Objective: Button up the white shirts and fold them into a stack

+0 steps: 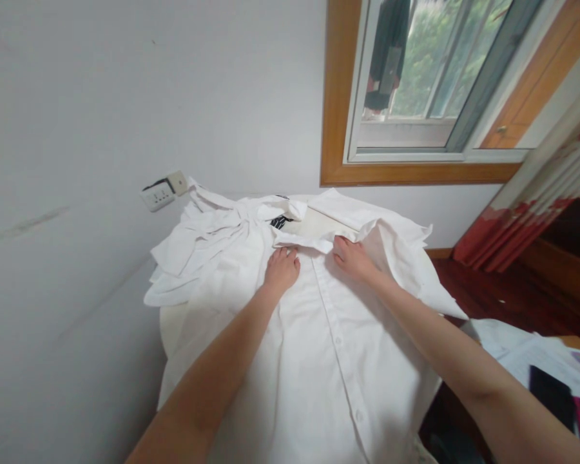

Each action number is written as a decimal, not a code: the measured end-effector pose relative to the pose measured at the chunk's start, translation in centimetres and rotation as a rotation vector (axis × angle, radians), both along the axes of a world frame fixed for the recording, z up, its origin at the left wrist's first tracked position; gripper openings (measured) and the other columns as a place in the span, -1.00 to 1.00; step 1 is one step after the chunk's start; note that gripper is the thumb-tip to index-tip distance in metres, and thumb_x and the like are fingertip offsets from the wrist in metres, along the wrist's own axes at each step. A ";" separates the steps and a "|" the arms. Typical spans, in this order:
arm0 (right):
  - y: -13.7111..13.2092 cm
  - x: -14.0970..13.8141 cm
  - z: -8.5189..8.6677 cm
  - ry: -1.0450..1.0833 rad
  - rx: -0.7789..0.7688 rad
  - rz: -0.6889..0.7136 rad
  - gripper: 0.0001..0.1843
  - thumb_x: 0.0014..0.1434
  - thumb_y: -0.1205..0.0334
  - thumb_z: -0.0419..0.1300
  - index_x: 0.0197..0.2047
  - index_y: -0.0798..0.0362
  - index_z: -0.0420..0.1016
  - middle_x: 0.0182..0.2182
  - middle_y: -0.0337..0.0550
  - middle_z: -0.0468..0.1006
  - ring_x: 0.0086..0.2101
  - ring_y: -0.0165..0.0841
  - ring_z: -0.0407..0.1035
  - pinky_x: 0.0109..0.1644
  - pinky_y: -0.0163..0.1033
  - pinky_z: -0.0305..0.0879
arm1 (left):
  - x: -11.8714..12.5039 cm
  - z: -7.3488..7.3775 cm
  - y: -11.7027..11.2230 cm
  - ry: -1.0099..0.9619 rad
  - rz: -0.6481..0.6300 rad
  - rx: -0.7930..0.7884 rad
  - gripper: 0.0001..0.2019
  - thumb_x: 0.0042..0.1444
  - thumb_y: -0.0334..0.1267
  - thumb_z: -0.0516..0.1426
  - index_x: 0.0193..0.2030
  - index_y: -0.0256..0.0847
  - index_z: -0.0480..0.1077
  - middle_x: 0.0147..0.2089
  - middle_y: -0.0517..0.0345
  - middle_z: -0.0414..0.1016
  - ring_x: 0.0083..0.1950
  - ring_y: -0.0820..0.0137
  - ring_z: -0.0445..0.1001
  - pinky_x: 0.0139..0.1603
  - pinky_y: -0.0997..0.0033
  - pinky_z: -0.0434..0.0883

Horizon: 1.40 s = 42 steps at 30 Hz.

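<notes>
A white button-front shirt (297, 361) lies spread before me, its button strip running down the middle and its collar at the far end. My left hand (283, 267) rests on the fabric just below the collar, fingers stretched and slightly apart. At the collar's right part, my right hand (352, 258) has its fingers bent round the edge of the cloth. Bunched white fabric (212, 225) lies at the far left, and more folded white cloth (396, 258) at the right. A black-and-white patterned patch (280, 222) shows behind the collar.
A pale surface (174, 328) under the shirt stands against the white wall, near a socket (158, 195). Beyond are a wood-framed window (415, 173) and a red-and-white curtain (497, 222). Papers (526, 351) and a dark item (551, 393) lie at the lower right.
</notes>
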State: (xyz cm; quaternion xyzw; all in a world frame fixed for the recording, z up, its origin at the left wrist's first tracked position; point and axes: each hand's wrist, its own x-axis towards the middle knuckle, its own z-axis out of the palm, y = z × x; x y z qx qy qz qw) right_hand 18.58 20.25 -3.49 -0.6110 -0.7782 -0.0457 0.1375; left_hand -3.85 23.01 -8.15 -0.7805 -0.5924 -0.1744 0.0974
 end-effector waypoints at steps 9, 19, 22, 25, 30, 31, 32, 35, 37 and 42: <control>9.5 1.9 -1.1 0.036 0.047 -0.169 -0.39 0.34 0.19 -0.11 0.40 0.22 0.04 0.34 0.17 0.11 0.30 -0.08 -0.01 0.31 -0.01 -0.06 | 0.0 0.1 -0.3 0.027 0.016 0.004 -0.56 0.30 -0.19 -0.08 0.25 -0.19 0.33 0.30 -0.11 0.32 0.32 0.16 0.25 0.29 0.09 0.23; 10.5 2.2 -4.9 -0.004 -0.096 -0.154 -0.28 0.37 -0.09 -0.18 0.40 0.22 0.06 0.34 0.21 0.12 0.35 0.01 -0.12 0.35 0.10 -0.18 | 0.1 0.3 -0.8 0.023 0.005 0.003 -0.56 0.30 -0.20 -0.09 0.26 -0.15 0.30 0.32 -0.05 0.29 0.35 0.16 0.19 0.31 0.08 0.20; 10.6 2.3 -5.0 -0.031 -0.071 -0.071 -0.34 0.36 -0.02 -0.16 0.40 0.16 0.08 0.31 0.12 0.21 0.33 0.00 -0.07 0.37 0.20 -0.33 | 0.4 1.3 -0.6 0.067 0.030 -0.022 -0.60 0.28 -0.26 -0.08 0.20 -0.25 0.31 0.19 -0.14 0.40 0.23 0.17 0.32 0.21 0.14 0.29; 10.6 2.3 -5.2 -0.024 -0.029 -0.056 -0.37 0.36 0.03 -0.16 0.39 0.18 0.11 0.29 0.15 0.25 0.31 0.00 -0.02 0.36 0.24 -0.37 | 1.2 2.8 0.8 0.091 0.072 -0.021 -0.63 0.26 -0.31 -0.08 0.14 -0.34 0.31 0.01 -0.19 0.46 0.07 0.16 0.41 0.06 0.17 0.36; 10.5 2.2 -5.3 -0.007 -0.007 -0.073 -0.39 0.38 0.08 -0.18 0.35 0.26 0.16 0.27 0.20 0.26 0.29 -0.10 0.02 0.39 0.09 -0.28 | 2.9 3.4 4.8 0.083 -0.016 0.045 -0.57 0.28 -0.25 -0.08 0.25 -0.29 0.25 0.27 -0.17 0.32 0.31 0.11 0.22 0.27 0.10 0.20; 10.5 2.3 -5.2 -0.002 0.000 -0.077 -0.39 0.37 0.09 -0.18 0.34 0.29 0.17 0.27 0.21 0.26 0.29 -0.10 0.03 0.39 0.07 -0.26 | 3.1 3.0 5.5 0.072 -0.031 0.053 -0.54 0.29 -0.24 -0.09 0.29 -0.27 0.22 0.34 -0.14 0.25 0.37 0.11 0.15 0.33 0.08 0.13; 10.5 2.3 -5.2 0.009 0.009 -0.088 -0.38 0.36 0.10 -0.16 0.34 0.33 0.17 0.26 0.23 0.27 0.28 -0.10 0.05 0.38 0.04 -0.22 | 3.2 2.5 6.1 0.057 -0.031 0.045 -0.52 0.30 -0.21 -0.10 0.32 -0.28 0.20 0.38 -0.13 0.19 0.40 0.11 0.10 0.36 0.07 0.08; 10.4 2.4 -5.0 0.067 0.040 -0.140 -0.35 0.32 0.14 -0.10 0.34 0.43 0.11 0.22 0.28 0.32 0.22 -0.07 0.15 0.32 -0.01 -0.03 | 2.9 0.6 7.3 0.008 0.017 -0.033 -0.45 0.31 -0.12 -0.13 0.35 -0.36 0.16 0.40 -0.18 0.15 0.42 0.11 0.09 0.37 0.05 0.08; 10.4 2.2 -4.8 0.100 0.060 -0.163 -0.34 0.31 0.18 -0.07 0.34 0.47 0.07 0.18 0.30 0.36 0.17 -0.08 0.22 0.27 -0.06 0.07 | 2.7 -0.3 7.8 0.002 0.031 -0.065 -0.41 0.31 -0.08 -0.13 0.35 -0.41 0.16 0.39 -0.20 0.16 0.41 0.10 0.11 0.36 0.05 0.11; 10.5 -0.1 -4.1 0.094 0.121 -0.099 -0.45 0.33 0.26 -0.12 0.30 0.38 0.19 0.26 0.23 0.28 0.25 -0.14 0.13 0.32 -0.11 -0.01 | 2.5 -0.9 8.1 0.009 0.037 -0.062 -0.41 0.30 -0.06 -0.13 0.35 -0.39 0.18 0.41 -0.16 0.12 0.43 0.11 0.06 0.38 0.06 0.08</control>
